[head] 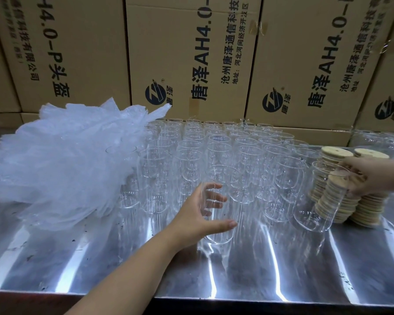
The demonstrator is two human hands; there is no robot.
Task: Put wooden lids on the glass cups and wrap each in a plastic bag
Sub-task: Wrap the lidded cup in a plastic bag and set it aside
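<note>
Several clear glass cups [216, 146] stand in rows on the steel table [282, 269]. My left hand [198, 214] wraps around the front-most glass cup [228, 176], thumb in front and fingers visible through the glass behind it. Stacks of round wooden lids [334, 153] stand at the right. My right hand [371, 176] reaches in from the right edge, and its fingertips pinch the top wooden lid [338, 180] of a leaning stack. A heap of clear plastic bags [66, 160] lies at the left.
Another glass cup [314, 201] stands just in front of the lid stacks. Large cardboard cartons [191, 53] form a wall behind the table. More glassware [373, 138] sits at the far right. The table's front strip is shiny bare metal with small specks of dirt.
</note>
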